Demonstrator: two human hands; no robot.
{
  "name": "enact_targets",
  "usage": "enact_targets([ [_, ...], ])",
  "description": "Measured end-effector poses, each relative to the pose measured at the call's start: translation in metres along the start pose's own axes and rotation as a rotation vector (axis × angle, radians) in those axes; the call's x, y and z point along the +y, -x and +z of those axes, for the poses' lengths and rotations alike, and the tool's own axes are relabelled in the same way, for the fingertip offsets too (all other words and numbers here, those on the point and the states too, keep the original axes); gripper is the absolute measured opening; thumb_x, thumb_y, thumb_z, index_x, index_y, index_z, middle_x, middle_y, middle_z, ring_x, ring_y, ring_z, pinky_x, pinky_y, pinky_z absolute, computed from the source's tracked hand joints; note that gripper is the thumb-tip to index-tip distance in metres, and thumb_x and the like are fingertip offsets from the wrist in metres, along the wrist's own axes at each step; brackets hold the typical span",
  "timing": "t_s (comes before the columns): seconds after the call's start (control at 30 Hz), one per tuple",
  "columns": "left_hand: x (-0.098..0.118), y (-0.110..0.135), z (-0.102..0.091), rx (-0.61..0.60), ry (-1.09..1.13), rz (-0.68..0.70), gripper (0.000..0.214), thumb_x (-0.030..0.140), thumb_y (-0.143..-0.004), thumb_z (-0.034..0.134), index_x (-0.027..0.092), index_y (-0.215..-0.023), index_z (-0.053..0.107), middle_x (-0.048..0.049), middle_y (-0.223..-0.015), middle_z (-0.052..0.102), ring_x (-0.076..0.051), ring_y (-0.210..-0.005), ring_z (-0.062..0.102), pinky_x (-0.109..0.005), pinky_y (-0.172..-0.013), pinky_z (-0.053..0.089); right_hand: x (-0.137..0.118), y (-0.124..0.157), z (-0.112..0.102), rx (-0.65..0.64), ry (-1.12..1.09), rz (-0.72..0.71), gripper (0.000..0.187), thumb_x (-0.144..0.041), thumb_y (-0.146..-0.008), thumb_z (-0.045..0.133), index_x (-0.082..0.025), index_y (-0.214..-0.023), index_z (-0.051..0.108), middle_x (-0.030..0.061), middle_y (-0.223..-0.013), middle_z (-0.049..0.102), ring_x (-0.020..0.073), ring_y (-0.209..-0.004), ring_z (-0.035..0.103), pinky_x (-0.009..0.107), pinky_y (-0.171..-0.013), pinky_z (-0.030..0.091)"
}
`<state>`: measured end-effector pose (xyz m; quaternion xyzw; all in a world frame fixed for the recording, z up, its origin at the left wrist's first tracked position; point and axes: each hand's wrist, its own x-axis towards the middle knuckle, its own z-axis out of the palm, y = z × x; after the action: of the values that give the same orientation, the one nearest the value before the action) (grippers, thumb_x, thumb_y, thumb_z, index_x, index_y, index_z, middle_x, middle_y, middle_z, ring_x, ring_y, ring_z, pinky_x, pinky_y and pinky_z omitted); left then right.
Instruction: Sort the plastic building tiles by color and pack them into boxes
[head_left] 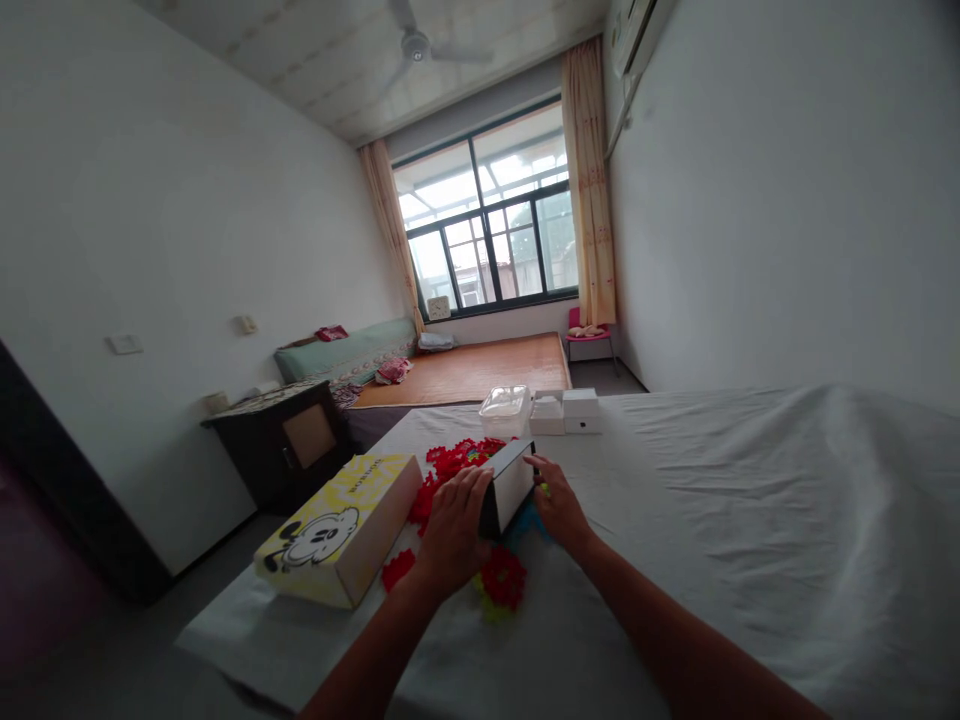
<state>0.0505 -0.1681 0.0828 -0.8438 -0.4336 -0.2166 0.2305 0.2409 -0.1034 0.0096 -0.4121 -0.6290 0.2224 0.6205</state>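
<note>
A black-and-white box [513, 490] is tilted between my two hands, its pale face towards me and dark edges around it. My left hand [456, 522] grips its left end, fingers over the top edge. At the other end, my right hand [561, 508] is closed on the right edge; a small yellow-green piece shows by its fingers. Beneath and behind the box lie several red flower-shaped pieces [459, 458], with a red piece [504, 578] nearer me. Some blue pieces [531, 527] show under the right hand. What lies inside the box is hidden.
A yellow-and-white cartoon box [375, 525] stands left on the grey cloth-covered table [675, 560]. At the far edge are a clear plastic container [505, 405] and white small boxes [580, 410]. Beyond are a bed [495, 365], a dark cabinet [262, 455] and a pink chair [576, 325].
</note>
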Motion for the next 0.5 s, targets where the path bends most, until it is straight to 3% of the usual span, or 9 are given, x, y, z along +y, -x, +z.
enact_targets([
  [0.07,-0.001,0.002,-0.001,0.007,0.024,-0.028,0.079,0.014,-0.06,0.051,0.012,-0.137,0.032,-0.0131,-0.138,0.04,-0.028,-0.13,0.031,-0.042,-0.106,0.025,0.009,-0.002,-0.004,0.022,0.045,0.008,0.056,-0.009,-0.064,0.04,-0.022,-0.115,0.058,0.0066,-0.123,0.051,0.0182,-0.109,0.051,0.036,-0.093,0.044],
  [0.13,-0.001,0.004,-0.003,0.006,0.034,-0.011,0.077,0.013,-0.061,0.05,0.015,-0.136,0.033,-0.0116,-0.138,0.04,-0.028,-0.13,0.03,-0.043,-0.106,0.024,0.017,-0.005,-0.007,0.02,0.056,0.083,0.058,-0.008,-0.063,0.039,-0.022,-0.116,0.058,0.007,-0.113,0.056,0.0165,-0.096,0.057,0.034,-0.087,0.048],
  [0.27,0.003,0.009,-0.007,-0.012,0.08,0.019,0.077,0.013,-0.061,0.05,0.016,-0.136,0.032,-0.0106,-0.139,0.04,-0.028,-0.131,0.029,-0.042,-0.106,0.026,0.024,-0.01,-0.015,-0.118,0.053,0.239,0.06,-0.012,-0.066,0.037,-0.021,-0.123,0.053,0.0022,-0.09,0.061,0.0127,-0.073,0.059,0.028,-0.072,0.051],
  [0.33,0.007,0.011,-0.006,-0.02,0.102,0.018,0.078,0.013,-0.06,0.05,0.016,-0.136,0.032,-0.0108,-0.138,0.04,-0.029,-0.131,0.029,-0.042,-0.106,0.028,0.025,-0.012,-0.016,-0.158,0.083,0.266,0.062,-0.013,-0.065,0.036,-0.019,-0.125,0.052,0.0021,-0.089,0.061,0.0129,-0.073,0.059,0.026,-0.071,0.051],
  [0.5,0.014,0.01,0.0,-0.004,0.143,0.009,0.078,0.011,-0.059,0.051,0.016,-0.134,0.032,-0.0108,-0.136,0.041,-0.028,-0.131,0.029,-0.043,-0.107,0.03,0.027,-0.013,-0.012,-0.19,0.171,0.269,0.067,-0.008,-0.06,0.039,-0.018,-0.126,0.053,0.0035,-0.092,0.063,0.0153,-0.087,0.059,0.027,-0.086,0.046],
])
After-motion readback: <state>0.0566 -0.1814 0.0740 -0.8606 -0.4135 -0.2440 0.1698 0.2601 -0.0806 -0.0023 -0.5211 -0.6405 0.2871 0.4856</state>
